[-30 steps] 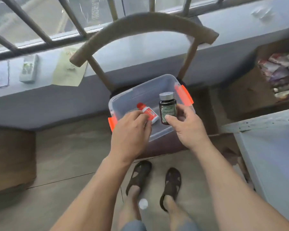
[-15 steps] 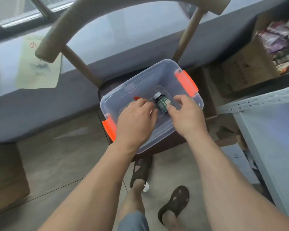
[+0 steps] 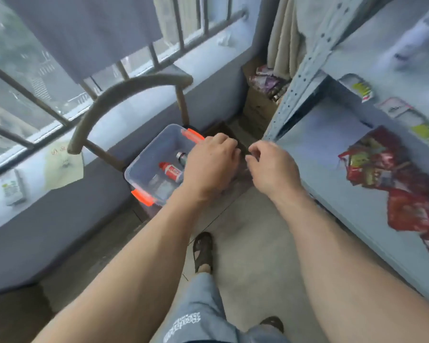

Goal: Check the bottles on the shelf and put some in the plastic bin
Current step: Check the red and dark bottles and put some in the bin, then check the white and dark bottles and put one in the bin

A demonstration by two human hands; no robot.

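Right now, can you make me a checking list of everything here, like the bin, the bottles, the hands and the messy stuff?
Surface: grey shelf, bare at its near-left part; tiled floor below.
Job's things: clear plastic bin with orange latches sits on a chair seat; inside lie a red-capped bottle and a dark bottle, partly hidden by the left hand.
Clutter: red snack packets and small blister packs on the shelf.
Hands: left hand over the bin's right side, fingers loosely curled, holding nothing; right hand beside it, also empty.
Cables: nothing seen.
Surroundings: barred window, windowsill with papers, cardboard box in the corner.
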